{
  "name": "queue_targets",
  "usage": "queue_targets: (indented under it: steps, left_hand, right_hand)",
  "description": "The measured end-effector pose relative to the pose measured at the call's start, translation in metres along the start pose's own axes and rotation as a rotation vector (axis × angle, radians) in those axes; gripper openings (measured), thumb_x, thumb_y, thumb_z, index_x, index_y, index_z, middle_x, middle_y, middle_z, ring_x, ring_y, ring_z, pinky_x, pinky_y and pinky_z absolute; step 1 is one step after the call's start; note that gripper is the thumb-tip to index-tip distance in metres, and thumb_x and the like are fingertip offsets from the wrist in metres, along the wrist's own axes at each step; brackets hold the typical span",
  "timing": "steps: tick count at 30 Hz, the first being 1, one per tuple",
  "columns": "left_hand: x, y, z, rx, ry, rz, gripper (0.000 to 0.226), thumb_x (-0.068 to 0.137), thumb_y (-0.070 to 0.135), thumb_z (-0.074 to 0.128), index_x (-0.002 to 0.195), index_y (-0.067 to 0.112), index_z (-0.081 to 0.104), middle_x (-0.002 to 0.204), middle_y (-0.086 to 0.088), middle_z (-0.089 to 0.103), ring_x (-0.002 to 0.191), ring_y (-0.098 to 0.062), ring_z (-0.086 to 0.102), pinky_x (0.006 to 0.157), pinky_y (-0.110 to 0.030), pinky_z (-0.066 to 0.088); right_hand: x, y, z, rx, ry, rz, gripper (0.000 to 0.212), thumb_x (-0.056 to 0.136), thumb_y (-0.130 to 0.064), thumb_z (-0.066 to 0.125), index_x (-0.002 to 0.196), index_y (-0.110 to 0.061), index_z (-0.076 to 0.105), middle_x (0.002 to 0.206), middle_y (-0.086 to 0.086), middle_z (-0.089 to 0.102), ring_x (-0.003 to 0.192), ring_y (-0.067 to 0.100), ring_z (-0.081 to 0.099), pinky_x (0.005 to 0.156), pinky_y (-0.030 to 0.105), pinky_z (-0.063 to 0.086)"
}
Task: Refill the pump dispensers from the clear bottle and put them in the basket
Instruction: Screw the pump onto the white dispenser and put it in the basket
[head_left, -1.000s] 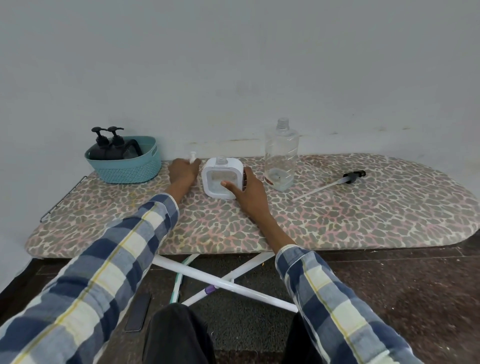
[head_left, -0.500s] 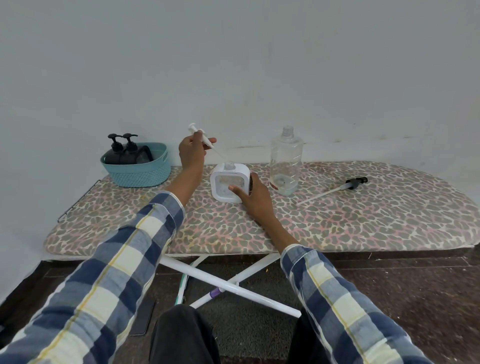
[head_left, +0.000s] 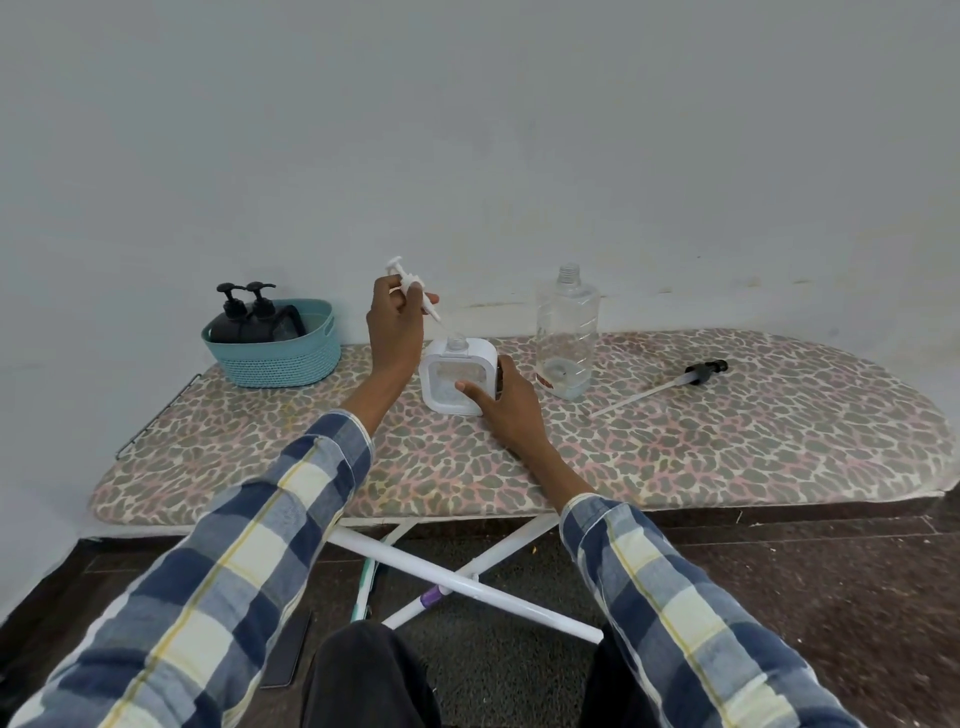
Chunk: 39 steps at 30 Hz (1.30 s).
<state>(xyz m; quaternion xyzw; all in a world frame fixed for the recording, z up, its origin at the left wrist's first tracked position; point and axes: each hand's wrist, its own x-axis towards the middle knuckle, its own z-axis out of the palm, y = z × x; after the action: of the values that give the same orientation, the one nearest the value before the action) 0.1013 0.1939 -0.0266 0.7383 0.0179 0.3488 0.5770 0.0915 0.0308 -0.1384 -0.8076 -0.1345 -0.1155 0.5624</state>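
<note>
A square white dispenser (head_left: 451, 382) stands on the ironing board, its neck uncapped. My right hand (head_left: 503, 397) grips its right side, thumb on the front. My left hand (head_left: 395, 325) holds the white pump head (head_left: 410, 283) tilted above it, the tube's tip at the dispenser's neck. The clear bottle (head_left: 566, 332) stands capless just to the right, with a little liquid at the bottom. A teal basket (head_left: 275, 358) at the board's left end holds two black pump dispensers (head_left: 248, 312).
A black pump head with a long tube (head_left: 670, 384) lies on the board to the right of the clear bottle. The leopard-print board (head_left: 727, 447) runs along a white wall. White crossed legs and a dark phone (head_left: 288, 654) are on the floor below.
My left hand has lifted the white pump head off the board and brought its tube to the dispenser's neck. My right hand has stayed on the dispenser.
</note>
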Motion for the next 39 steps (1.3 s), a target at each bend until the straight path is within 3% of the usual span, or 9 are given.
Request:
queue_targets:
  steps: [6,9,13,16,23,27,31,35,39]
  left_hand:
    - [-0.014,0.001,0.006,0.193,-0.184,0.136,0.029,0.103,0.035,0.059,0.123,0.014,0.060,0.099,0.003,0.081,0.090,-0.013,0.076,0.078,-0.029,0.059]
    - [-0.031,-0.007,0.010,0.304,-0.258,0.191,0.035,0.099,0.041,0.060,0.124,0.017,0.060,0.107,-0.001,0.079,0.093,-0.017,0.074,0.079,-0.038,0.060]
    - [-0.053,-0.026,0.010,0.424,-0.225,0.250,0.035,0.100,0.035,0.057,0.131,0.019,0.059,0.117,-0.001,0.070,0.105,-0.025,0.064,0.094,-0.053,0.054]
    - [-0.058,-0.034,0.009,0.421,-0.184,0.201,0.038,0.101,0.035,0.054,0.136,0.021,0.056,0.124,-0.003,0.068,0.112,-0.026,0.061,0.104,-0.059,0.048]
    - [-0.059,-0.035,0.009,0.365,-0.169,0.170,0.037,0.103,0.048,0.064,0.132,0.027,0.060,0.116,0.012,0.064,0.110,-0.019,0.061,0.101,-0.055,0.049]
    - [-0.057,-0.035,0.011,0.285,-0.142,0.109,0.043,0.098,0.058,0.060,0.129,0.029,0.065,0.118,0.005,0.071,0.112,-0.021,0.065,0.100,-0.054,0.053]
    - [-0.057,-0.038,0.009,0.302,-0.160,0.112,0.039,0.105,0.048,0.055,0.135,0.025,0.063,0.126,0.000,0.071,0.118,-0.019,0.063,0.104,-0.052,0.051]
    - [-0.055,-0.041,0.004,0.177,-0.202,0.032,0.037,0.105,0.045,0.044,0.139,0.034,0.054,0.138,-0.001,0.068,0.126,-0.013,0.064,0.108,-0.043,0.051]
    - [-0.054,-0.038,-0.001,0.160,-0.212,0.026,0.041,0.105,0.028,0.039,0.140,0.022,0.060,0.141,0.000,0.064,0.125,-0.018,0.058,0.105,-0.036,0.048]
  right_hand:
    - [-0.001,-0.003,0.000,-0.011,0.004,0.003,0.062,0.091,-0.061,0.075,0.137,-0.024,0.057,0.118,-0.004,0.072,0.099,0.016,0.070,0.085,0.041,0.061]
    - [-0.002,-0.004,0.000,-0.023,0.004,-0.006,0.061,0.094,-0.059,0.074,0.138,-0.020,0.056,0.115,-0.005,0.069,0.096,0.016,0.068,0.080,0.036,0.057]
    - [-0.002,-0.004,0.001,-0.090,0.010,-0.040,0.061,0.097,-0.055,0.071,0.139,-0.014,0.054,0.120,0.004,0.070,0.099,0.022,0.068,0.081,0.042,0.058]
    - [-0.003,-0.007,0.000,-0.099,0.013,-0.053,0.063,0.097,-0.057,0.070,0.141,-0.015,0.054,0.124,0.005,0.070,0.102,0.023,0.069,0.084,0.044,0.059]
    - [-0.004,-0.008,0.000,-0.117,0.013,-0.059,0.062,0.097,-0.058,0.069,0.139,-0.016,0.054,0.121,0.004,0.069,0.099,0.022,0.068,0.084,0.047,0.060]
    - [-0.005,-0.009,-0.001,-0.115,0.003,-0.050,0.065,0.096,-0.061,0.069,0.141,-0.016,0.053,0.122,0.005,0.070,0.100,0.022,0.069,0.085,0.048,0.060]
    - [-0.005,-0.010,-0.001,-0.106,-0.003,-0.061,0.064,0.097,-0.059,0.069,0.142,-0.016,0.053,0.123,0.004,0.070,0.101,0.021,0.069,0.086,0.047,0.061]
    - [-0.006,-0.010,-0.002,-0.064,-0.007,-0.039,0.063,0.095,-0.061,0.070,0.138,-0.018,0.054,0.119,0.000,0.070,0.099,0.017,0.069,0.087,0.047,0.061]
    - [-0.010,-0.018,-0.004,0.025,0.079,-0.052,0.062,0.097,-0.056,0.068,0.144,-0.020,0.051,0.132,-0.002,0.062,0.114,0.013,0.059,0.099,0.037,0.053]
